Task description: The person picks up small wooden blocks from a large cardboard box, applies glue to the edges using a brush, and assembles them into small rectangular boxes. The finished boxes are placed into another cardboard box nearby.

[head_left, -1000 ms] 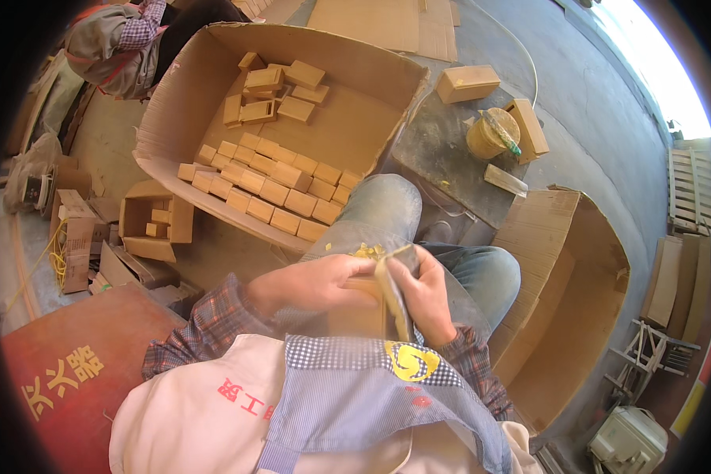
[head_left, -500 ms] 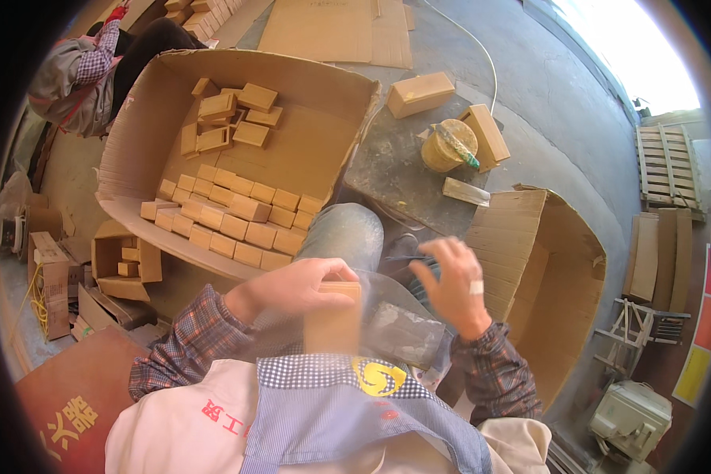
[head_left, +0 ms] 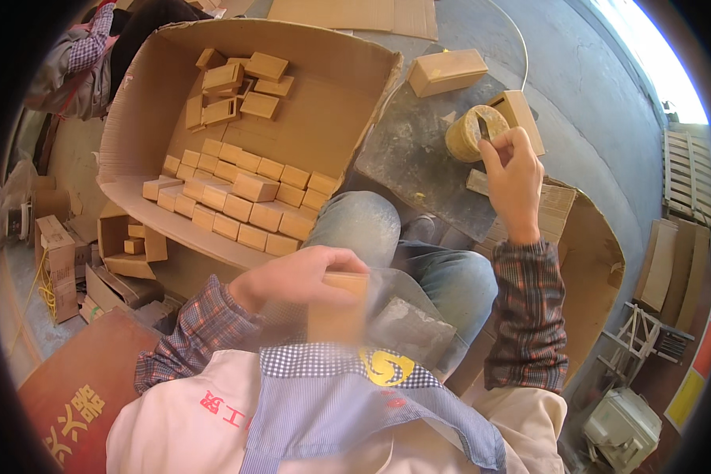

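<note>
My left hand (head_left: pixel 296 278) is closed over the top end of a light wooden box (head_left: pixel 336 312), which stands upright in my lap against the apron. The box's lower part is blurred. Out to the right, my right hand (head_left: pixel 515 180) reaches to a round, yellowish tub (head_left: pixel 464 136). Its thumb and forefinger pinch a thin tool (head_left: pixel 483 126) at the tub's rim; a short dark part shows over the opening, and the fingers hide the handle. The tub stands on a dark, stained board (head_left: pixel 419 150).
A large carton (head_left: pixel 292 47) at the left holds rows of small wooden boxes (head_left: pixel 237 207) and a loose heap. Two wooden boxes (head_left: pixel 448 73) lie near the tub. An open carton (head_left: pixel 600 245) stands at the right. Another person (head_left: pixel 71 71) sits at the far left.
My right hand has moved from above my lap, fingers spread, up and right to the tub, and has taken hold of the tool lying across it. My left hand keeps the wooden box.
</note>
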Motion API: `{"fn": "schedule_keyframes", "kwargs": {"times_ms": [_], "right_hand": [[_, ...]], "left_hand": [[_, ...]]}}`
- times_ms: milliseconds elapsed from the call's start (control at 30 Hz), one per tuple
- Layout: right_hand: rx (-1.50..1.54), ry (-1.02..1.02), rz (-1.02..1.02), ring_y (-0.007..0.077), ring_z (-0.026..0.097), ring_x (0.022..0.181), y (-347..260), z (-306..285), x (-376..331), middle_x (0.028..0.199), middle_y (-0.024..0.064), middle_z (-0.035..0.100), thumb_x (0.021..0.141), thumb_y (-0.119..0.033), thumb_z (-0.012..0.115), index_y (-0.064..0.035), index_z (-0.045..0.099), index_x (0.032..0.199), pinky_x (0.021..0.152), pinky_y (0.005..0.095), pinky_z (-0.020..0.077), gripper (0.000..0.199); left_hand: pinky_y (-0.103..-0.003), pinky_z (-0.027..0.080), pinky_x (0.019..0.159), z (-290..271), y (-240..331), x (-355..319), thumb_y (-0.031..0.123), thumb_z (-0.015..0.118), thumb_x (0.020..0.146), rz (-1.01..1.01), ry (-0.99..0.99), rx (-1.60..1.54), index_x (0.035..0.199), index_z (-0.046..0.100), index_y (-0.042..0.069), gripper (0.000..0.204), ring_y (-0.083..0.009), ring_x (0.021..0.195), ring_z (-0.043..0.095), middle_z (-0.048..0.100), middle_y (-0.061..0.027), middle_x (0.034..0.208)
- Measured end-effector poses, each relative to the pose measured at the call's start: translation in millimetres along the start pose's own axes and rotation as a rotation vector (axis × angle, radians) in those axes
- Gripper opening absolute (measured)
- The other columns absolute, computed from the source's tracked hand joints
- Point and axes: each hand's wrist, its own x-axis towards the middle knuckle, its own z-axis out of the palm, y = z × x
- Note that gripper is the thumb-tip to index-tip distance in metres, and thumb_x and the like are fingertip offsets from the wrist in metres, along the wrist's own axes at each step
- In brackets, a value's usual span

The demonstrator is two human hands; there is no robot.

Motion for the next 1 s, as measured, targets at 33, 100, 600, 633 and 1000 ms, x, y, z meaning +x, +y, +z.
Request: {"fn": "schedule_keyframes", "kwargs": {"times_ms": [33,100,600,633,1000], "right_hand": [[0.209,-0.037,0.073,0.0229,0.072,0.071,-11.7,2.2,-24.6,0.077,0.0110,0.071,0.096,-0.008,0.072,-0.0020,0.056,0.094,0.065,0.0327,0.0542,0.017],[0.445,-0.172,0.168,0.0155,0.074,0.076,-33.2,-1.7,-82.1,0.083,0.0113,0.072,0.098,-0.001,0.067,0.0000,0.057,0.101,0.065,0.0284,0.0543,0.010],[0.173,-0.251,-0.207,0.0239,0.068,0.076,-59.2,1.3,-208.3,0.091,0.0078,0.067,0.079,0.002,0.076,-0.0090,0.079,0.114,0.064,0.0327,0.0560,0.037],[0.130,-0.252,-0.234,0.0234,0.067,0.077,-58.1,3.0,-206.9,0.092,0.0069,0.067,0.078,0.001,0.076,-0.0096,0.079,0.114,0.064,0.0327,0.0561,0.038],[0.001,-0.201,-0.371,0.0198,0.063,0.074,-58.7,12.7,-200.4,0.095,0.0031,0.064,0.069,-0.005,0.076,-0.0153,0.080,0.112,0.064,0.0315,0.0547,0.044]], "left_hand": [[-0.033,0.050,0.104,0.2,0.6,-0.2,0.029,0.083,0.088,-0.010,-0.006,-0.027,0.136,0.063,-0.001,0.060,-0.0171,0.119,0.064,0.070,-0.0101,0.127],[-0.033,0.050,0.104,0.7,1.5,-0.9,0.027,0.083,0.088,-0.023,-0.003,-0.094,0.137,0.064,-0.001,0.059,-0.0167,0.118,0.064,0.070,-0.0095,0.128],[-0.034,0.049,0.107,-1.4,-0.5,1.6,0.028,0.082,0.088,-0.002,-0.020,-0.031,0.137,0.065,-0.002,0.060,-0.0184,0.120,0.065,0.071,-0.0117,0.129],[-0.034,0.049,0.107,-1.4,-0.3,1.8,0.029,0.082,0.088,0.001,-0.018,-0.021,0.137,0.065,-0.003,0.060,-0.0185,0.120,0.065,0.071,-0.0118,0.129],[-0.034,0.049,0.107,-2.5,1.2,2.8,0.030,0.082,0.089,-0.010,-0.022,-0.011,0.136,0.066,-0.002,0.060,-0.0190,0.120,0.065,0.071,-0.0125,0.130]]}}
